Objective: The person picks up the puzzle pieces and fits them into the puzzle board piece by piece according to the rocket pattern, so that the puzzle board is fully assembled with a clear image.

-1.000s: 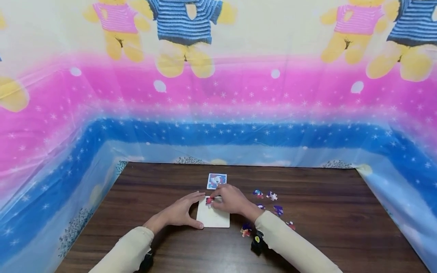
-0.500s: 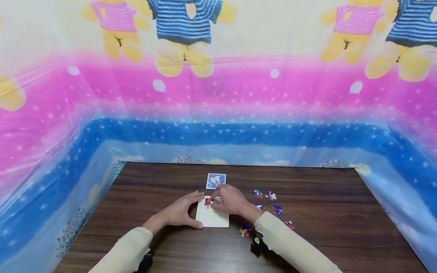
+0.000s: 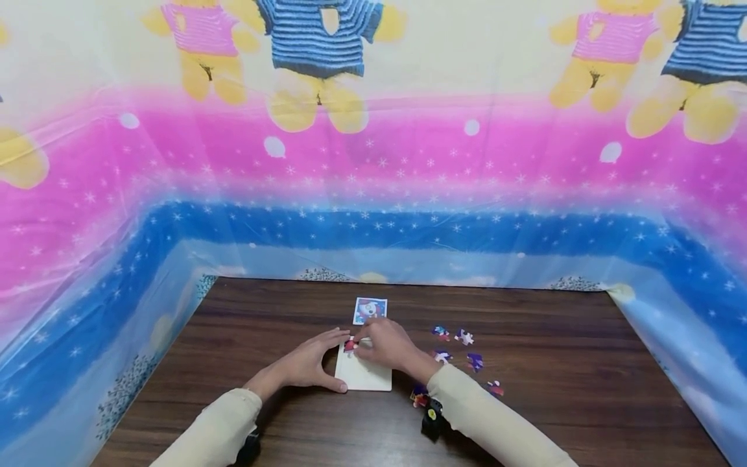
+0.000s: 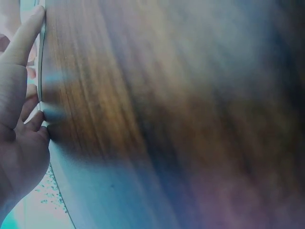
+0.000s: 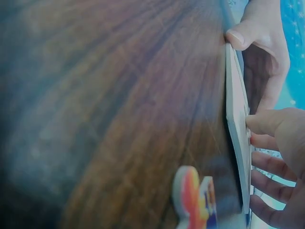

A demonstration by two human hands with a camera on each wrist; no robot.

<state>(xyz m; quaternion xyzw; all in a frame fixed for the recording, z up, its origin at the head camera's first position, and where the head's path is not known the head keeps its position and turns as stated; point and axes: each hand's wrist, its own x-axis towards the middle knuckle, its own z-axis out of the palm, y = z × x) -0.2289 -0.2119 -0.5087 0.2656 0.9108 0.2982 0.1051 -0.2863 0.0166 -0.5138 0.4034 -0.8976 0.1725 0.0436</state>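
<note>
A pale puzzle board (image 3: 364,376) lies flat on the dark wooden table. My left hand (image 3: 306,360) holds its left side, thumb at the near left corner and fingers at the far left corner. In the left wrist view that left hand (image 4: 19,109) lies along the board's thin edge. My right hand (image 3: 388,344) pinches a small red puzzle piece (image 3: 350,346) against the board's far left part, thumb and index finger at its right side. The right wrist view shows the right hand (image 5: 286,157) over the board (image 5: 238,129); the piece is hidden there.
A square picture card (image 3: 370,309) lies just beyond the board. Several loose puzzle pieces are scattered to the right, among them a purple piece (image 3: 475,362), a whitish piece (image 3: 465,336) and a red-yellow piece (image 3: 419,396) by the right wrist. A printed cloth (image 3: 373,227) surrounds the table.
My right hand has slid the red puzzle piece slightly left, closer to the board's far left corner. The left hand stays in place on the board.
</note>
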